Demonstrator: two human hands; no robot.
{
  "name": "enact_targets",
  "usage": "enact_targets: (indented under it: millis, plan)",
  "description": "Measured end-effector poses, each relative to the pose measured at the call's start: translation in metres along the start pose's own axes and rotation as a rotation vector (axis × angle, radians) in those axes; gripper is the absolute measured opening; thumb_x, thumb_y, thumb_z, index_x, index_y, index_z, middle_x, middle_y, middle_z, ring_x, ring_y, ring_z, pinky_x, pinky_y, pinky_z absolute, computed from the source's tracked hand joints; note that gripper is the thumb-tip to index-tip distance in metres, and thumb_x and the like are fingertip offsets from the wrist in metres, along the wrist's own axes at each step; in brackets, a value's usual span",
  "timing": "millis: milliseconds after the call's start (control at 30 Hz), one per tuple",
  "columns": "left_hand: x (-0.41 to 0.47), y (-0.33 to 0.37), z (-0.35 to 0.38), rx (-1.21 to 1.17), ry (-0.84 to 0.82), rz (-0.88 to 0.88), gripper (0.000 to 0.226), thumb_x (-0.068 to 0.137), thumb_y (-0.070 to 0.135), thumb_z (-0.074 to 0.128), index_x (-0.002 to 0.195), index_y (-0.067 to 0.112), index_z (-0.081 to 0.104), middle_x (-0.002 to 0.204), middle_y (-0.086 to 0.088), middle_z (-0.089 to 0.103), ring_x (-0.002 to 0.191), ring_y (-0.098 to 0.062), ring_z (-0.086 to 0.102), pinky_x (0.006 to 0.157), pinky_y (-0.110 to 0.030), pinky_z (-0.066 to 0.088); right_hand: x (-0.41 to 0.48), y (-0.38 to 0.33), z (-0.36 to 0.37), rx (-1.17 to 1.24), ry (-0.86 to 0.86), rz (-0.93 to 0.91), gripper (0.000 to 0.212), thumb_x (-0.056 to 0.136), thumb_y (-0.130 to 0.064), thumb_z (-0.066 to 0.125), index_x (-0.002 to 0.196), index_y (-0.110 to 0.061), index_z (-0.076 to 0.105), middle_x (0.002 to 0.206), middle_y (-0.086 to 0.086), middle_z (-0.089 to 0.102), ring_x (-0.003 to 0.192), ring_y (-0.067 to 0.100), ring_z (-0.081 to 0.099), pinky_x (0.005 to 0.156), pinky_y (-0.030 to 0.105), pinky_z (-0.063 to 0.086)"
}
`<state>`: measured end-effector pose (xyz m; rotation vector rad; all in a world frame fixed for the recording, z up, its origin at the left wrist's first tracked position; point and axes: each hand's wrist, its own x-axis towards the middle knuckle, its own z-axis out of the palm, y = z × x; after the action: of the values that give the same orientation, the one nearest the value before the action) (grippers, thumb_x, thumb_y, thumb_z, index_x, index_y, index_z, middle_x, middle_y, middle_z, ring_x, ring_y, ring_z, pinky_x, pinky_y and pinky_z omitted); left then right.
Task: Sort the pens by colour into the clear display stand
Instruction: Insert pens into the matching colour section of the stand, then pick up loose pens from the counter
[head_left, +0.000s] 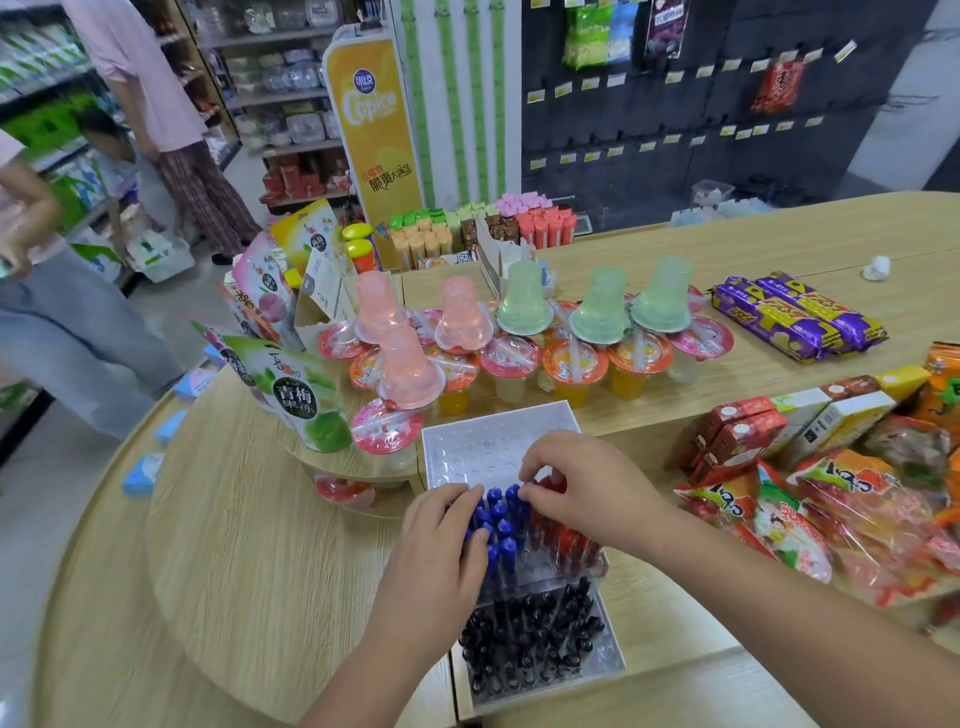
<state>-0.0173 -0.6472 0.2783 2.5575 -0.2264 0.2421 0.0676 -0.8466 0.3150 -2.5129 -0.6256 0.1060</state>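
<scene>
The desk (260, 519) carries the tiered clear stand (467, 441). Its upper holes are unfilled, with black pens (530, 639) lowest and blue pens (501, 525) and red pens (571, 545) between. The left hand (441, 540) curls among the blue; its grip is unclear. The right hand (582, 483) pinches a pen (519, 512) by its top with the fingers (527, 493). The pens are probably light, stiff and slick, best held near the cap.

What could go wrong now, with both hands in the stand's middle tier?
1. The right hand works exactly where the blue capped pens meet the red capped pens, so a pen could slip into the wrong colour's hole.
2. The left hand lies across the blue pens, and pressure may tilt them.
3. The black capped pens in the front tier of the clear plastic tiered display stand sit between both forearms, so a withdrawing arm might brush them.
</scene>
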Motion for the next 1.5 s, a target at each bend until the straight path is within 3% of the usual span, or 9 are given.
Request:
enact_targets:
  millis: [133,433,700,833,1000,1133,1267,1367,1500]
  plan:
    - [0.0,0.001,-0.002,-0.032,0.013,0.0,0.041,0.099,0.028,0.051,0.139,0.021,0.051,0.135,0.012,0.046,0.129,0.0,0.034,0.109,-0.02,0.031,0.003,-0.002,0.003,-0.071,0.011,-0.018,0.011,0.086,-0.044,0.063,0.085,-0.034,0.066,0.109,-0.018,0.058,0.091,0.002,0.056,0.078,0.028,0.052]
    - [-0.015,-0.013,-0.012,-0.056,0.009,-0.027,0.042,0.1,0.033,0.045,0.141,0.024,0.048,0.149,0.01,0.036,0.14,-0.002,0.026,0.111,-0.017,0.019,-0.003,-0.014,0.014,-0.209,0.034,-0.031,0.014,0.085,-0.049,0.063,0.082,-0.036,0.068,0.109,-0.02,0.059,0.102,0.006,0.05,0.071,0.026,0.047]
    - [-0.03,-0.02,-0.022,-0.126,0.071,-0.067,0.042,0.1,0.029,0.047,0.141,0.024,0.046,0.141,0.017,0.04,0.134,0.003,0.032,0.112,-0.024,0.029,-0.016,-0.017,0.009,-0.214,0.129,-0.015,0.025,0.085,-0.054,0.061,0.1,-0.035,0.065,0.111,-0.018,0.058,0.104,0.008,0.052,0.081,0.028,0.048]
    - [-0.069,-0.039,-0.012,-0.215,0.227,-0.202,0.029,0.097,0.017,0.05,0.125,0.022,0.058,0.12,0.011,0.055,0.113,-0.005,0.052,0.097,-0.023,0.043,-0.066,-0.029,0.025,0.025,0.358,0.009,0.017,0.086,-0.038,0.064,0.1,-0.029,0.066,0.091,-0.018,0.059,0.08,0.004,0.055,0.072,0.03,0.05]
    - [-0.147,-0.066,0.021,-0.304,0.327,-0.33,0.02,0.09,0.025,0.044,0.099,0.021,0.062,0.093,0.012,0.059,0.084,-0.005,0.057,0.072,-0.008,0.042,-0.144,-0.037,0.114,0.212,0.18,0.07,0.01,0.088,-0.039,0.054,0.097,-0.037,0.06,0.081,-0.021,0.059,0.074,0.001,0.056,0.063,0.015,0.043]
    - [-0.214,-0.099,0.076,-0.282,0.199,-0.54,0.014,0.091,0.03,0.049,0.092,0.029,0.063,0.087,0.017,0.061,0.082,-0.004,0.059,0.069,-0.014,0.045,-0.185,-0.024,0.218,0.284,-0.097,0.297,0.005,0.091,-0.036,0.058,0.092,-0.04,0.06,0.083,-0.024,0.06,0.079,0.001,0.059,0.063,0.016,0.047]
    - [-0.262,-0.146,0.146,-0.17,-0.123,-0.679,0.013,0.089,0.027,0.061,0.101,0.028,0.067,0.099,0.016,0.059,0.087,-0.004,0.06,0.074,-0.029,0.054,-0.202,-0.004,0.313,0.178,-0.298,0.467,0.003,0.092,-0.04,0.054,0.095,-0.041,0.054,0.086,-0.019,0.058,0.079,0.001,0.057,0.063,0.016,0.045]
    - [-0.281,-0.164,0.182,-0.081,-0.303,-0.621,0.022,0.087,0.038,0.058,0.101,0.025,0.069,0.098,0.012,0.057,0.091,-0.011,0.058,0.075,-0.03,0.053,-0.215,0.011,0.347,-0.006,-0.417,0.374,0.016,0.085,-0.034,0.061,0.101,-0.034,0.057,0.092,-0.013,0.059,0.082,0.007,0.059,0.064,0.021,0.046]
    - [-0.29,-0.166,0.209,0.022,-0.373,-0.584,0.019,0.081,0.038,0.067,0.097,0.027,0.068,0.096,0.009,0.059,0.085,-0.014,0.059,0.064,-0.031,0.055,-0.259,0.045,0.364,-0.213,-0.387,0.175,0.048,0.052,-0.04,0.082,0.092,-0.025,0.062,0.086,-0.005,0.064,0.069,0.018,0.064,0.054,0.029,0.052]
